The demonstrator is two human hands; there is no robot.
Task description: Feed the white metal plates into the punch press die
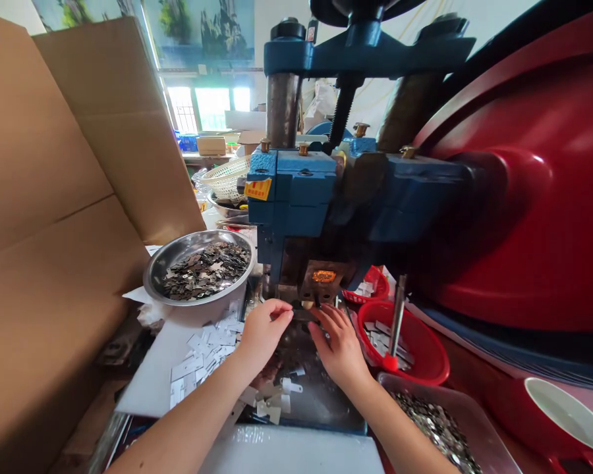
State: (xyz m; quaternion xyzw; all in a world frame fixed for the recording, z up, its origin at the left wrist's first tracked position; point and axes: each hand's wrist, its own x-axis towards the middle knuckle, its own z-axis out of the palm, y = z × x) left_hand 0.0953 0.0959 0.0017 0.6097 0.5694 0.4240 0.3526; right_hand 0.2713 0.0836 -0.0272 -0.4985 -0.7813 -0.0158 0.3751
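Observation:
In front of me stands a blue hand press [296, 204] with a dark punch and die at its foot. My left hand [264, 332] is at the left side of the die, thumb and forefinger pinched together; what lies between them, if anything, is too small to make out. On the die's right side is my right hand [340, 349], its fingers stretched forward and thumb apart, fingertips by the die's edge. Small flat metal pieces [271, 401] lie on the dark press base between my forearms. More white flat pieces [202, 355] are scattered left of my left hand.
A steel bowl [151, 280] of thin metal parts stands left. Right of the press are a red basket [437, 355] with white pieces, a plastic bin [489, 428] of small metal parts and a red mug [528, 421]. Cardboard [113, 125] rises left; a large red wheel [538, 197] fills the right.

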